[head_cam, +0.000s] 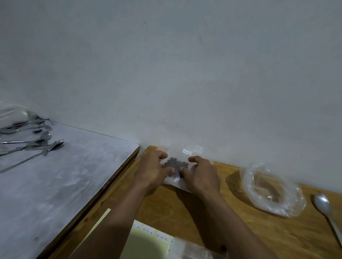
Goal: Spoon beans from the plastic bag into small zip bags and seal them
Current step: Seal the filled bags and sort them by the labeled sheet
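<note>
Two bare hands press down on a small zip bag holding a dark cluster of beans, which lies flat on a wooden table close against a pale wall. The left hand covers the bag's left side and the right hand its right, fingers curled over the plastic and the two thumbs nearly meeting at the bag's near edge; both hands grip the bag, though motion blur makes it hard to tell exactly where the zip strip runs. A small white label shows on the bag's far end, near the wall. To the right, well apart from the hands, a rolled-open clear plastic bag sits on the table with brownish contents inside, and just beyond it a metal spoon lies with its bowl toward the wall. Near the bottom edge, between the forearms, lies a stack of empty zip bags partly over a pale green sheet. On the left, a grey-topped counter adjoins the table and carries a loose heap of forks and spoons beside a white container.
</note>
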Action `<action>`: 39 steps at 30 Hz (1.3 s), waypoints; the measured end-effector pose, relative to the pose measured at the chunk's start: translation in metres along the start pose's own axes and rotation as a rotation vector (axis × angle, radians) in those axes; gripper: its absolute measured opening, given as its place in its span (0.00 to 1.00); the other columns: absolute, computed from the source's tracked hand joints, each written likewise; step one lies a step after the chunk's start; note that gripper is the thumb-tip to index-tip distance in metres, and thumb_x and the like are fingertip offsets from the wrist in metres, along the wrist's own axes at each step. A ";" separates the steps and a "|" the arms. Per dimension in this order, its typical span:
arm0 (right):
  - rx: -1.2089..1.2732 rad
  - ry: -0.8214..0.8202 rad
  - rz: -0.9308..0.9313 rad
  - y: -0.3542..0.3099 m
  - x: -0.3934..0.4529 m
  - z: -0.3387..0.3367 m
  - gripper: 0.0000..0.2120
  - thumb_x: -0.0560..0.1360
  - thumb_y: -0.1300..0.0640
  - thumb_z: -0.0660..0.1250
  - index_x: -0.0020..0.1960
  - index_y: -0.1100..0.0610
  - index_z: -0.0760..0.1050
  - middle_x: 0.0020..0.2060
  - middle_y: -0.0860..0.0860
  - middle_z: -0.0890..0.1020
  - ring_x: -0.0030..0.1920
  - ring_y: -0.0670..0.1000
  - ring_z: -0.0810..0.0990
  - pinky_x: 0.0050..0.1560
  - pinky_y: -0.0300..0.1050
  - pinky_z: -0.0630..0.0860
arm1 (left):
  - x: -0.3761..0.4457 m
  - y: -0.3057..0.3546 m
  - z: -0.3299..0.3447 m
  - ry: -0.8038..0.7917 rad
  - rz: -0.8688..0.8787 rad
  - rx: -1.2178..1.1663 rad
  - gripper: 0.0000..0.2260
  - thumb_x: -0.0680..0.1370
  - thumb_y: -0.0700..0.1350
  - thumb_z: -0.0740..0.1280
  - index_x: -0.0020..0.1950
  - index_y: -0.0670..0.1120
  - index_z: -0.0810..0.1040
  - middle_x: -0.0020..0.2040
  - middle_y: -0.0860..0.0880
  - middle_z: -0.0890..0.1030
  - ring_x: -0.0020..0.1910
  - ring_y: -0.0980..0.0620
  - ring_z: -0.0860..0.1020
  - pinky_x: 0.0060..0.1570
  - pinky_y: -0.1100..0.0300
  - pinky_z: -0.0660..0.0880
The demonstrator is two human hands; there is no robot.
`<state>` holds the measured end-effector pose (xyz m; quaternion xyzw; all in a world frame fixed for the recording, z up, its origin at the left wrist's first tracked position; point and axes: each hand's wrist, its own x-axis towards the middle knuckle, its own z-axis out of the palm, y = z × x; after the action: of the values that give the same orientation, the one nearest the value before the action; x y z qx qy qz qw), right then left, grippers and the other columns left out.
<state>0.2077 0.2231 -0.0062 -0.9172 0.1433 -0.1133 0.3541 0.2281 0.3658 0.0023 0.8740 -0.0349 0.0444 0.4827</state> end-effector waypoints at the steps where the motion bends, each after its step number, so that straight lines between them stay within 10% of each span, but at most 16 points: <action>1: -0.070 -0.016 -0.004 0.002 0.003 0.002 0.24 0.75 0.41 0.70 0.69 0.46 0.74 0.62 0.51 0.81 0.66 0.57 0.73 0.64 0.56 0.73 | 0.004 -0.004 0.004 -0.006 0.015 0.051 0.26 0.74 0.42 0.77 0.71 0.44 0.75 0.67 0.45 0.78 0.63 0.46 0.78 0.62 0.49 0.79; 6: -0.329 -0.091 -0.052 0.004 0.007 0.009 0.25 0.78 0.39 0.63 0.72 0.46 0.70 0.69 0.53 0.74 0.70 0.58 0.65 0.66 0.58 0.64 | 0.014 -0.018 0.022 -0.005 0.069 0.241 0.25 0.76 0.43 0.75 0.72 0.40 0.75 0.70 0.43 0.77 0.66 0.46 0.77 0.57 0.62 0.72; 12: -0.388 -0.127 -0.084 0.007 -0.005 0.004 0.26 0.80 0.37 0.56 0.74 0.47 0.67 0.70 0.55 0.69 0.71 0.58 0.63 0.66 0.58 0.62 | 0.011 -0.025 0.024 0.046 0.100 0.352 0.22 0.77 0.49 0.73 0.69 0.45 0.76 0.67 0.46 0.77 0.65 0.47 0.76 0.61 0.55 0.75; 27: -0.063 -0.213 -0.083 0.058 -0.124 -0.108 0.19 0.73 0.43 0.74 0.62 0.47 0.80 0.49 0.44 0.83 0.49 0.46 0.81 0.54 0.49 0.80 | -0.137 0.028 0.006 -0.186 0.165 0.100 0.21 0.75 0.53 0.75 0.65 0.47 0.81 0.61 0.52 0.82 0.57 0.57 0.79 0.57 0.53 0.81; 32: -0.282 -0.314 -0.002 0.088 -0.153 -0.141 0.21 0.71 0.47 0.76 0.62 0.49 0.80 0.58 0.46 0.83 0.58 0.48 0.79 0.62 0.53 0.77 | -0.171 0.044 0.040 -0.412 0.205 0.319 0.23 0.75 0.57 0.74 0.67 0.50 0.79 0.66 0.51 0.79 0.64 0.54 0.77 0.61 0.56 0.75; 39: -0.225 -0.255 0.047 0.110 -0.167 -0.142 0.09 0.70 0.49 0.77 0.48 0.44 0.80 0.51 0.43 0.83 0.56 0.47 0.78 0.64 0.57 0.75 | -0.182 0.044 0.068 -0.366 0.312 0.471 0.09 0.75 0.54 0.73 0.48 0.57 0.74 0.54 0.56 0.72 0.61 0.52 0.71 0.65 0.50 0.67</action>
<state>-0.0120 0.1148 0.0033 -0.9544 0.1306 0.0293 0.2670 0.0453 0.2883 -0.0164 0.9391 -0.2431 -0.0331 0.2407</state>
